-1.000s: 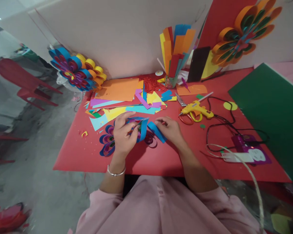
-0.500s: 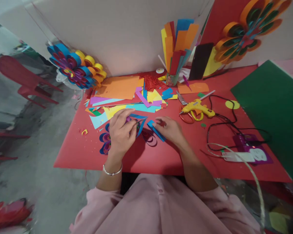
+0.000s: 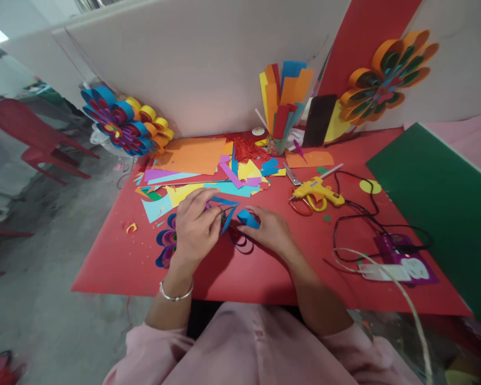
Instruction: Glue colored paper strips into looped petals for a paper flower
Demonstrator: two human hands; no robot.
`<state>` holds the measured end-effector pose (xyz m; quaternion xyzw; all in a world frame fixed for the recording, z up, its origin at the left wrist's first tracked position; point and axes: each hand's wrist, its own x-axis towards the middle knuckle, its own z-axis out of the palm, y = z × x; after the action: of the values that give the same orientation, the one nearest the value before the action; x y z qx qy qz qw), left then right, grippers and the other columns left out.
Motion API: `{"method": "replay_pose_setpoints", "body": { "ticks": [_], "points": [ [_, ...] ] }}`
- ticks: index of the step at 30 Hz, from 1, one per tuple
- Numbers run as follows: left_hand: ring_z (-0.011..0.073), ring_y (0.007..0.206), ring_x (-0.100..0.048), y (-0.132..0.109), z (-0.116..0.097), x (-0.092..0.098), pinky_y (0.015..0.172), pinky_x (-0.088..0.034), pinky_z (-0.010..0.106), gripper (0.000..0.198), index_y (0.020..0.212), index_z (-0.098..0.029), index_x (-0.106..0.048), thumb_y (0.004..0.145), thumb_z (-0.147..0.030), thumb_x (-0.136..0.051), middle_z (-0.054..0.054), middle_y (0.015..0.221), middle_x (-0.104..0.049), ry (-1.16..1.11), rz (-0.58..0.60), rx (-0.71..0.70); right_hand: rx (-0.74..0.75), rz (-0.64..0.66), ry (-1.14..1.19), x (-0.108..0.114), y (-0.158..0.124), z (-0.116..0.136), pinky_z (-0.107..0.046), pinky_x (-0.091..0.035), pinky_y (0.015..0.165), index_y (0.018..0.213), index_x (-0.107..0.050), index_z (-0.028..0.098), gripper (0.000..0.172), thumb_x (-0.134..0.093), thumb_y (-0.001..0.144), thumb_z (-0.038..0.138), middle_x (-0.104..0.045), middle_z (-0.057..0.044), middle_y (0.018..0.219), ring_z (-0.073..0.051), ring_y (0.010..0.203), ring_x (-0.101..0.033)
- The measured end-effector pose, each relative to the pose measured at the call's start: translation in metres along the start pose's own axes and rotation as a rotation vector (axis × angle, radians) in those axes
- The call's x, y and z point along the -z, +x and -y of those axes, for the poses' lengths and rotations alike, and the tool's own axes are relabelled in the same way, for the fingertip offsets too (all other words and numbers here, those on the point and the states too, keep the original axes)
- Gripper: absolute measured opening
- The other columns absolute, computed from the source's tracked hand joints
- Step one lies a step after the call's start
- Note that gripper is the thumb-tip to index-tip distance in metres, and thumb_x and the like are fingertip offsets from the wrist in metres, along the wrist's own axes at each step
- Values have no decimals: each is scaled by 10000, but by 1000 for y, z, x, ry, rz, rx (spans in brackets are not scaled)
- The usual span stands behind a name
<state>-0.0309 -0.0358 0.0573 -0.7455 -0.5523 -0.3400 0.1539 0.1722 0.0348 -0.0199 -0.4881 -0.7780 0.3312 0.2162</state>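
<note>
My left hand (image 3: 197, 227) is closed over a blue and purple paper flower (image 3: 166, 240), its fingertips pinched beside a pointed blue paper loop; the hand covers the flower's middle. A thin dark piece shows at those fingertips, too small to name. To the right, my right hand (image 3: 269, 230) holds a curled blue paper strip (image 3: 248, 218) between thumb and fingers, apart from the loop. Purple paper loops (image 3: 242, 245) lie below it on the red table (image 3: 240, 275).
A yellow glue gun (image 3: 316, 192) lies on the right over scissors (image 3: 301, 206), its black cord running to a power strip (image 3: 388, 271). Behind are orange paper sheets (image 3: 190, 155), scraps, a cup of paper strips (image 3: 278, 145) and a phone (image 3: 319, 120). A green board (image 3: 436, 203) leans in at right.
My right hand's fingers have bent the blue strip from lying flat into a curl. My left hand keeps its pinch. The whole view has shifted slightly.
</note>
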Motion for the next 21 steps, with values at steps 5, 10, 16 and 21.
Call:
{"method": "replay_pose_setpoints", "body": {
  "ticks": [5,10,16,21],
  "points": [
    [321,1241,-666,3,-2,-4,1037,-557,543,147,891,-231,-717,901,-98,-657,90,1319,-736,-13,-18,-18,29,2,-24,-1,0,1,-398,-574,881,1306,-725,363,486,-795,830,429,-792,-9,1283,-312,1142,-756],
    [318,1240,-666,4,-4,-2,1049,-552,548,128,897,-220,-716,902,-102,-665,109,1318,-735,-40,-43,-17,74,-35,28,-2,1,0,-393,-580,938,1364,-697,368,491,-758,878,409,-763,3,1351,-284,1190,-744],
    [301,1235,-677,0,-1,9,1056,-542,542,132,913,-249,-723,908,-130,-668,78,1311,-736,-26,-130,48,297,-118,62,-4,0,-1,-370,-571,990,1408,-666,316,434,-663,974,331,-760,-39,1334,-238,1180,-731],
    [295,1238,-683,-4,1,17,1036,-555,532,138,929,-250,-711,905,-115,-687,77,1301,-732,-32,-162,57,371,-73,-9,2,4,-7,-369,-574,960,1235,-729,266,429,-566,886,77,-770,-52,1243,-241,1171,-710]
  ]
}}
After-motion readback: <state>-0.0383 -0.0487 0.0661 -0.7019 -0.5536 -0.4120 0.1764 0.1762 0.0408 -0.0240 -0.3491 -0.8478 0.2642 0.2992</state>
